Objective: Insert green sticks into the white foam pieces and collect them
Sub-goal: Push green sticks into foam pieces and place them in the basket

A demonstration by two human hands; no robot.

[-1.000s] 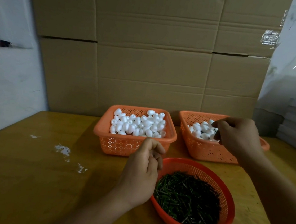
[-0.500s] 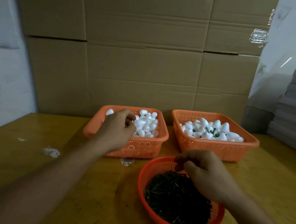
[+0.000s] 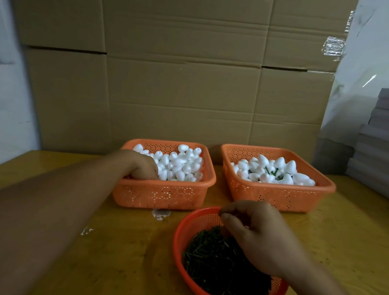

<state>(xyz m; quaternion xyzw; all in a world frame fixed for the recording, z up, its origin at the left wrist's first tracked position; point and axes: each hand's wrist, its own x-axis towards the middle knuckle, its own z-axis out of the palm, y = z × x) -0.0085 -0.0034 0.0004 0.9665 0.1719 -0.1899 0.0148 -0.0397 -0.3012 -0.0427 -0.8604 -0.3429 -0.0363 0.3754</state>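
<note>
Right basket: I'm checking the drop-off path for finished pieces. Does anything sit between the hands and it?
Nothing visible does. The right basket stands open-topped just behind the round basket, where the right hand reaches into the green sticks.

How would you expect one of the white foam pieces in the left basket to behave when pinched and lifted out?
The white foam pieces look like smooth, egg-shaped foam, so probably very light for their size. Their rounded form suggests one would roll if dropped on the table. Green stems poke out of pieces in the right basket, so the foam likely dents or pierces easily under a hard pinch.
</note>
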